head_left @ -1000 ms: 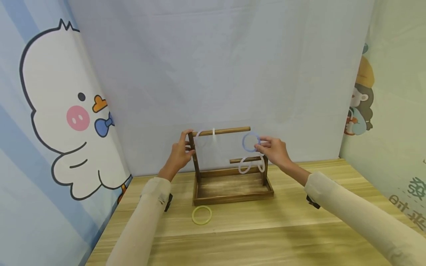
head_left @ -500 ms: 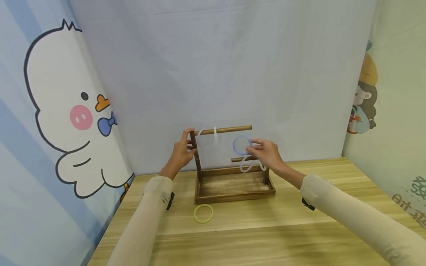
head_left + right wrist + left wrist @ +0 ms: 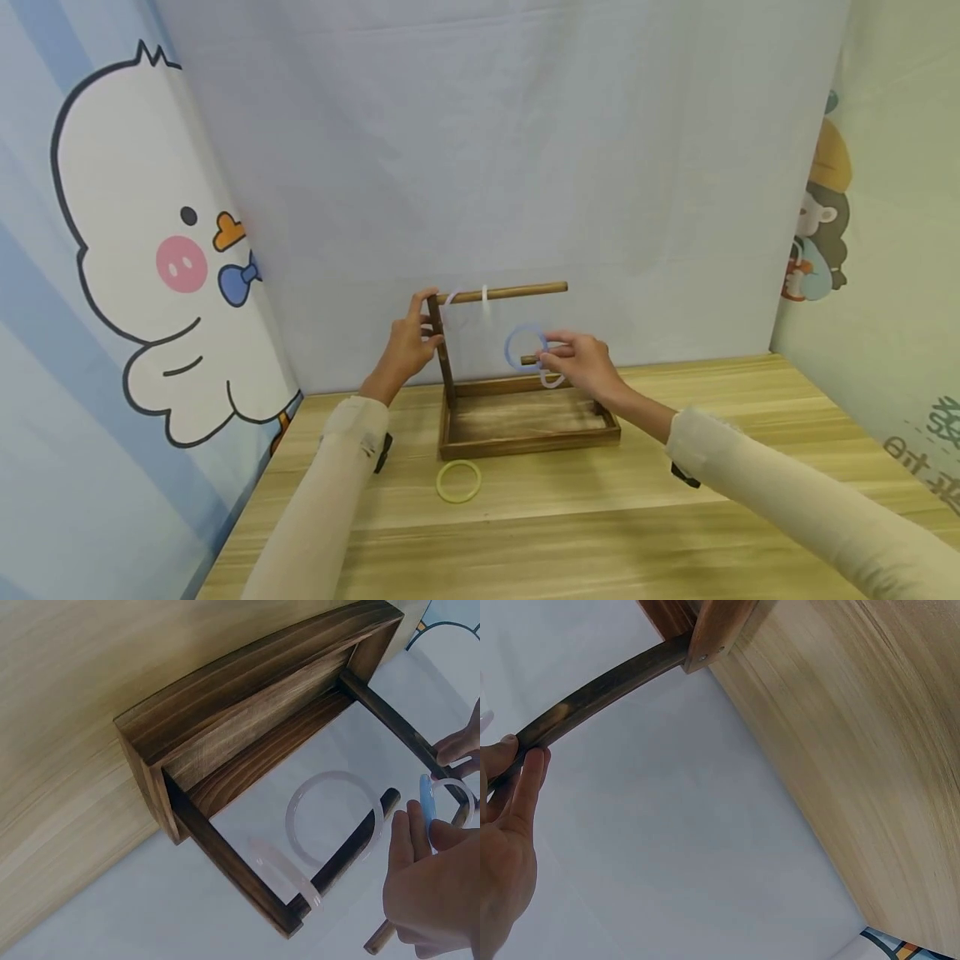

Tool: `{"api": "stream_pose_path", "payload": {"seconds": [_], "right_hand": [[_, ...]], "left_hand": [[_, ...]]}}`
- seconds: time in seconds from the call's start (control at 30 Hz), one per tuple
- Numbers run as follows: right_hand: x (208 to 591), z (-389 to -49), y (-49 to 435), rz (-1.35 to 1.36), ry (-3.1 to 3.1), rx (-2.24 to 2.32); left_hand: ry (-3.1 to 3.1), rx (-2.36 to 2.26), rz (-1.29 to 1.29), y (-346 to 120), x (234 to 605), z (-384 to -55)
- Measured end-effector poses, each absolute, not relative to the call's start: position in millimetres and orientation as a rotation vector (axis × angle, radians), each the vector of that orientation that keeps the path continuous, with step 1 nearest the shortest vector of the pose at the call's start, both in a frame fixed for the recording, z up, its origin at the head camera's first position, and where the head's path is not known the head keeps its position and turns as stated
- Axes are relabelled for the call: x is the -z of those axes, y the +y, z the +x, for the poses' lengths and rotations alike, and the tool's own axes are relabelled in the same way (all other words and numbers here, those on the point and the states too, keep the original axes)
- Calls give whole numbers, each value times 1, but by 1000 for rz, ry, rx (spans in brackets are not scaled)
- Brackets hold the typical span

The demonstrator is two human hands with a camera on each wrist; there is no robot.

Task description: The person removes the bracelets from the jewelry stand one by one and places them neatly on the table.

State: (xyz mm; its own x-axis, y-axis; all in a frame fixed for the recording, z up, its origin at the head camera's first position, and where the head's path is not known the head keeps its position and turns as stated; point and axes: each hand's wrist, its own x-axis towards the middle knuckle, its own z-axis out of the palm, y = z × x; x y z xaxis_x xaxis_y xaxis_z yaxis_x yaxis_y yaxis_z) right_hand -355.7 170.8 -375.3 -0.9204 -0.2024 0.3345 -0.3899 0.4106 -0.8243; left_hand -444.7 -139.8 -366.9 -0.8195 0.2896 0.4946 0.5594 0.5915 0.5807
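My left hand [image 3: 407, 344] grips the dark left post [image 3: 444, 358] of a wooden rack, thumb and fingers round it near the top. My right hand [image 3: 585, 367] pinches a translucent blue ring [image 3: 507, 348] by its right edge. In the right wrist view the blue ring [image 3: 427, 802] stands just off the free end of the lower rod [image 3: 388, 801], apart from it. On that rod hang two pale rings, one [image 3: 289, 817] nearer the tip and a pinkish one [image 3: 281, 868] by the post. My right hand hides part of this in the head view.
The upper rod [image 3: 525, 292] carries a white ring [image 3: 484, 293] and a pale purple ring [image 3: 451, 297]. Below is the rack's tray base [image 3: 525, 450]. A yellow ring [image 3: 439, 482] lies on the wooden table [image 3: 570, 542] in front. A pale cloth [image 3: 510, 167] hangs behind.
My right hand has moved left and down with the blue ring, from right of the upper rod's end to the lower rod's tip. My left hand stays on the post.
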Motion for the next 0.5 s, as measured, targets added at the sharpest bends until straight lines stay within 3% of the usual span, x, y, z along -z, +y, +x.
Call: {"api": "stream_pose_path", "payload": {"seconds": [0.5], "right_hand": [[398, -335, 152, 647, -2543, -1591]], "left_hand": [[-2442, 1040, -713, -144, 370, -447]]}}
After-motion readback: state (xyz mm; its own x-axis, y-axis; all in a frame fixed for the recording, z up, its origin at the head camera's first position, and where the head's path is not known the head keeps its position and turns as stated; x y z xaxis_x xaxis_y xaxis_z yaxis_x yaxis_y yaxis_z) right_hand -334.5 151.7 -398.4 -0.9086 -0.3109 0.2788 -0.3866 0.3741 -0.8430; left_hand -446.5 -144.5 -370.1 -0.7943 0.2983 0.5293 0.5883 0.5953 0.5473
